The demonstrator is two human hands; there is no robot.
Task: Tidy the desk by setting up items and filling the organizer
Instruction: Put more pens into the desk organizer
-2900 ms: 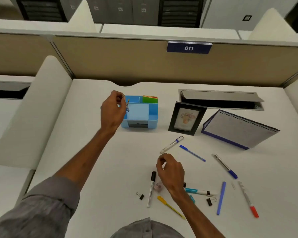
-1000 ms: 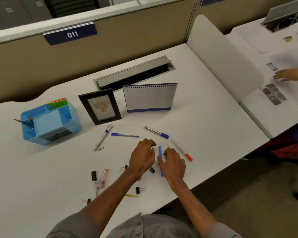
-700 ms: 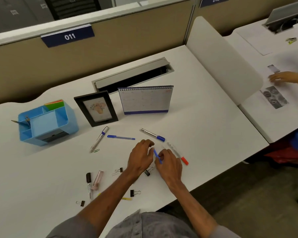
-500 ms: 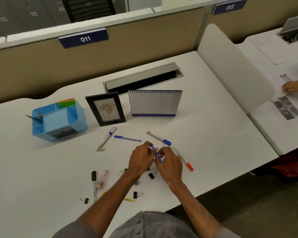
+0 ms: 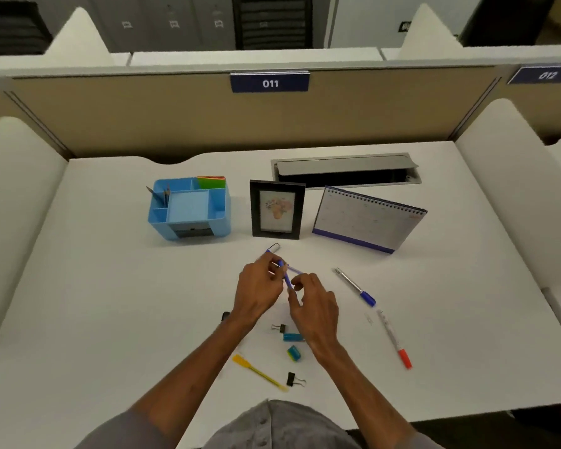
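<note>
A blue desk organizer [image 5: 221,218] stands at the back left of the white desk, with green sticky notes and a metal compass in its compartments. At the desk's middle my left hand [image 5: 258,293] and my right hand [image 5: 314,304] together hold a blue pen [image 5: 285,278] just above the surface, each pinching one end. Loose on the desk lie a silver pen with a blue cap [image 5: 355,286], a red-capped pen [image 5: 395,340], a yellow pen [image 5: 259,372], a teal marker [image 5: 293,337], a teal eraser [image 5: 294,353] and black binder clips [image 5: 293,379].
A black picture frame [image 5: 276,209] and a spiral desk calendar [image 5: 366,218] stand upright behind my hands. A grey cable tray [image 5: 345,168] is open at the back. White dividers flank the desk on both sides. A white marker's tip [image 5: 274,247] shows beyond my left hand.
The view swung back to face the desk squarely. Both hands took the blue pen off the desk and now hold it between them, lifted and nearer the picture frame.
</note>
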